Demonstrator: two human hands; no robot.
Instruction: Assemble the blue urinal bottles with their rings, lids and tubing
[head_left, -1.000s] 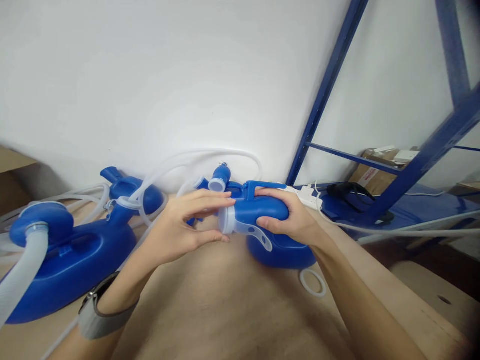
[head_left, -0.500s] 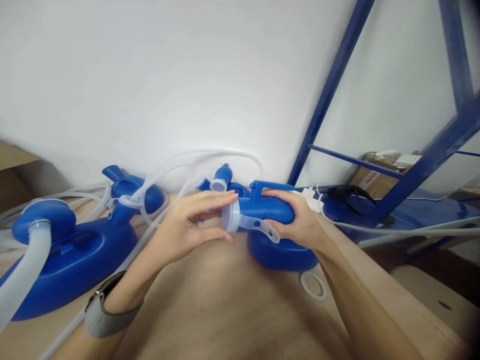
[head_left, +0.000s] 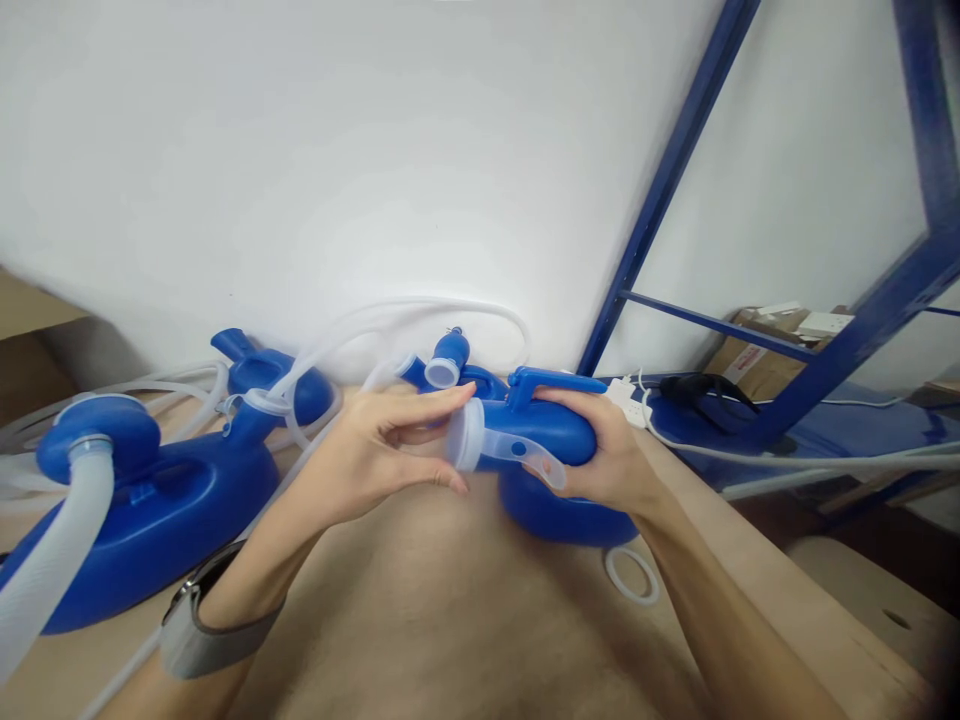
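Note:
A blue plastic urinal head with a side handle is held level above the table. My right hand grips its rounded end from the right, under the handle. On its left end sits a translucent cap, with a perforated strap lying along the blue body. My left hand is open at the cap, fingers above and thumb below; whether the fingertips touch it is hard to tell. Behind and below the held piece a larger blue bottle partly shows. A white ring lies flat near my right forearm.
A large blue urinal bottle with a corrugated hose lies at the left. Behind it are another blue bottle, a small blue head and looped white tubing. A blue metal rack stands at the right.
The view has shifted slightly, moving most things a little rightward. The urinal head is tilted a bit more, its handle end lower. Both hands keep nearly the same pose.

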